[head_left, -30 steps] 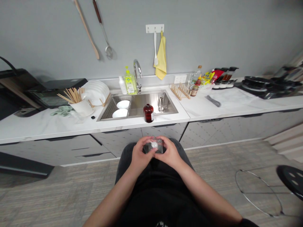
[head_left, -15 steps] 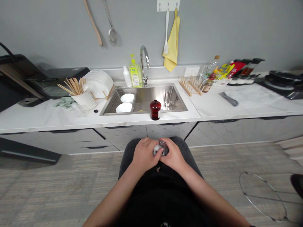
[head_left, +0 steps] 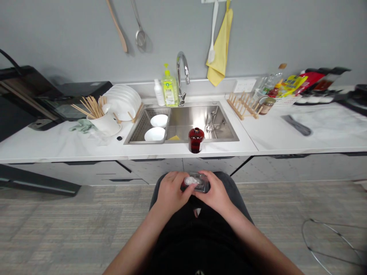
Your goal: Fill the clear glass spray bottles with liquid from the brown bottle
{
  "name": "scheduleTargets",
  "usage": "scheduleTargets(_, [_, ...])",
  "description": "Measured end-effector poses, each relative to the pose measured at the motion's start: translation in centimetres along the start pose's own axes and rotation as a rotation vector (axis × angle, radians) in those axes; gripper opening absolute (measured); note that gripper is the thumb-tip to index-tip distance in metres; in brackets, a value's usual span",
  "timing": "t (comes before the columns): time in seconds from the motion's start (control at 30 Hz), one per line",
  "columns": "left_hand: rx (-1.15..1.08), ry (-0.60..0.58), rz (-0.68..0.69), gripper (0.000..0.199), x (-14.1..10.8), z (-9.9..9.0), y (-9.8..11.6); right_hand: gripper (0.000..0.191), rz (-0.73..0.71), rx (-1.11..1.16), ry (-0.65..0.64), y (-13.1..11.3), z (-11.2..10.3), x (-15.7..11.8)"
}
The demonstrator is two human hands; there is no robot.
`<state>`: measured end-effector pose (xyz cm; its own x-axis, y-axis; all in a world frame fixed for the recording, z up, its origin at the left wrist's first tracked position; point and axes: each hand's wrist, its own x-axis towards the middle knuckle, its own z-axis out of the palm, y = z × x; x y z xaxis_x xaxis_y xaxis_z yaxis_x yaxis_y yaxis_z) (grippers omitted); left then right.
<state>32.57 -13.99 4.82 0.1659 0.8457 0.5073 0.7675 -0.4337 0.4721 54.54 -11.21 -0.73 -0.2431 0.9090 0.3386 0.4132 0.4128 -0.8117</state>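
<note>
My left hand [head_left: 172, 193] and my right hand [head_left: 214, 191] are together above my lap, fingers curled. Between them is a small clear, box-shaped container [head_left: 203, 182], its right side gripped by my right hand. My left hand holds a whitish rounded piece [head_left: 189, 180] against the container's left end, with a dark red part showing beside it; its exact kind is unclear. Straight ahead, a dark red-brown bottle [head_left: 196, 140] without a cap stands upright on the counter's front edge, apart from both hands.
Behind the bottle lies a steel sink [head_left: 195, 118] with two white bowls in its basket and a tap [head_left: 180, 72]. Green dish soap [head_left: 170, 89] stands behind it. Left are chopsticks in a white holder [head_left: 103, 124] and plates [head_left: 122, 100]; right, a wooden rack [head_left: 243, 106].
The view has shifted, so the counter lies slightly lower. My hands have moved a little apart, showing more of the clear container and a dark red part by my left fingers.
</note>
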Motion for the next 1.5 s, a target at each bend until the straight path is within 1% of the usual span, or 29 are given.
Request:
scheduleTargets(0.17, [-0.206,-0.032,-0.105,0.014,1.8,-1.6,-1.1,0.074,0.059,-0.015,-0.001,0.5,0.1,1.3])
scheduleTargets(0.37, [-0.242,-0.03,-0.221,0.018,4.1,-2.7,-3.2,0.087,0.08,-0.057,-0.009,-0.3,-0.2,2.5])
scheduleTargets(0.53, [-0.287,-0.068,-0.296,0.021,5.1,-3.0,-3.8,0.088,0.049,-0.117,0.005,-1.0,-0.6,2.7])
scheduleTargets(0.63, [-0.342,-0.059,-0.327,0.022,5.1,-2.9,-3.7,0.088,0.047,-0.127,0.009,-1.0,-0.8,2.4])
scheduleTargets(0.73, [-0.347,-0.034,-0.339,0.023,4.9,-2.7,-3.3,0.087,0.058,-0.137,0.011,-0.7,-0.9,1.9])
scheduleTargets(0.93, [-0.33,-0.052,-0.305,0.024,4.3,-2.3,-2.3,0.091,0.074,-0.143,0.033,-0.1,-1.1,1.0])
scheduleTargets(1.17, [-0.268,-0.042,-0.293,0.024,4.0,-2.4,-1.6,0.091,0.071,-0.139,0.053,-0.2,-1.4,0.3])
scheduleTargets(1.37, [-0.419,-0.068,-0.34,0.026,2.8,-2.7,-1.7,0.09,0.061,-0.128,0.054,-0.6,-1.5,0.0])
scheduleTargets(1.43, [-0.41,-0.032,-0.354,0.024,2.2,-3.0,-2.1,0.089,0.071,-0.127,0.059,-0.6,-1.6,-0.1])
scheduleTargets(1.5, [-0.44,0.039,-0.395,0.023,1.5,-3.3,-2.7,0.088,0.083,-0.117,0.066,-0.6,-1.4,-0.2])
